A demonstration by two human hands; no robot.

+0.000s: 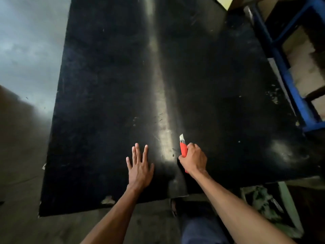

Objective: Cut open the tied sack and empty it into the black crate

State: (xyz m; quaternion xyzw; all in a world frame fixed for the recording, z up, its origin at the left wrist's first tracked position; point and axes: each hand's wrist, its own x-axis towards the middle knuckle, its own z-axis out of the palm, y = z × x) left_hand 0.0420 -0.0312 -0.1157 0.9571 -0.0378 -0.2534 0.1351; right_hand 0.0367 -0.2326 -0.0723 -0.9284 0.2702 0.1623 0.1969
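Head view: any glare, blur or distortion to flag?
Head view: a bright glare streak runs down the large black tabletop; edges bow from the wide-angle lens; left corners are smeared; the flat left hand and the right hand gripping the red utility knife stay sharp.

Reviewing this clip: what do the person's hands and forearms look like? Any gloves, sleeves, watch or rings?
Both the left hand and right hand are bare, with no gloves. The forearms are uncovered as far as the frame shows, so no sleeves appear. No watch, bracelet or ring can be seen on either wrist or hand.
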